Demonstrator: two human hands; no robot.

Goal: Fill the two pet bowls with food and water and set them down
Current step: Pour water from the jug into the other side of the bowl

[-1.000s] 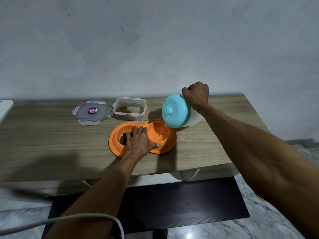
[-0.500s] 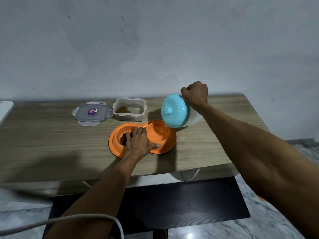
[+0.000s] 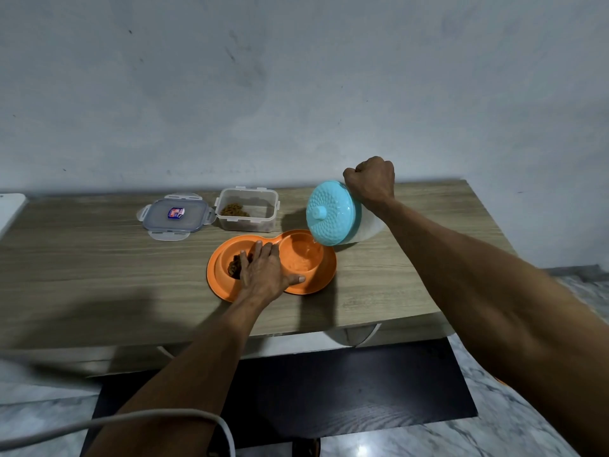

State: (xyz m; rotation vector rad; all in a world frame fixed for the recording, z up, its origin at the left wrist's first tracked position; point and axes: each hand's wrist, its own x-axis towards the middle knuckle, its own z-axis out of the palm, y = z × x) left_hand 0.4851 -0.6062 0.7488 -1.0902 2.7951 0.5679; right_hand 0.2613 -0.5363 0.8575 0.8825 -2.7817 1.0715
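Two hollows share one moulded orange dish [image 3: 324,275], which sits flat on the wooden table [image 3: 82,258] toward its front edge; the head view is all you have to go on. Your left hand [image 3: 263,272] lies spread across the waist of the dish, fingers straight and thumb out along the near rim, pressing down rather than gripping. The left hollow holds a small heap of brown food [image 3: 234,267], partly under your fingers. The right hollow looks wet, though how full it is cannot be told. Your right hand [image 3: 370,181] is clenched into a fist at the back of the jug [image 3: 369,229], most likely round a handle hidden from this angle. The jug is tipped over so that its round, dimpled turquoise cap [image 3: 331,216] faces you just above the far rim of the right hollow. Treat the dish as light, stiff, glossy plastic that would skate on the smooth tabletop without your palm on it. Once it holds water it will slosh, so lift it level by both outer rims. The jug's cloudy body looks thin-walled, and its weight will depend on the water inside. Behind the dish stand a clear, hard-sided box [image 3: 247,209] with some food in it and, just beside that, its flat snap lid [image 3: 174,214].
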